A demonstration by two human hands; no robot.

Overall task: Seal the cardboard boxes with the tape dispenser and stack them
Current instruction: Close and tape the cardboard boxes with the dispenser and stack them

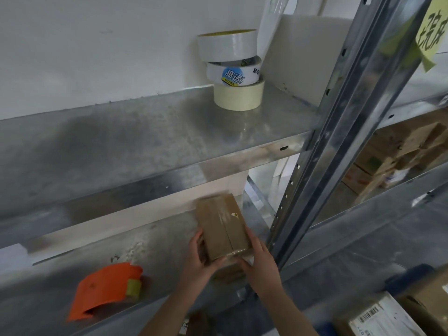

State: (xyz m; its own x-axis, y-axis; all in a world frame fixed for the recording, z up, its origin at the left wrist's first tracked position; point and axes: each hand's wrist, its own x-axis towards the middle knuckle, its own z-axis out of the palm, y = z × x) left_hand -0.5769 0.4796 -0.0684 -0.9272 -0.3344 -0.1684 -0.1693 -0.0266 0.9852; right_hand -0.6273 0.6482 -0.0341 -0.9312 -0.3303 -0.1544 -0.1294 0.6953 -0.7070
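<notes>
Box [221,226] on lower shelf [48,282] — dispenser [104,288] to its left; tape rolls [234,69] stacked on upper shelf [121,141].

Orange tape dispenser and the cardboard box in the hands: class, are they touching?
Apart. The head view shows a stretch of bare metal shelf between the orange tape dispenser and the cardboard box.
</notes>
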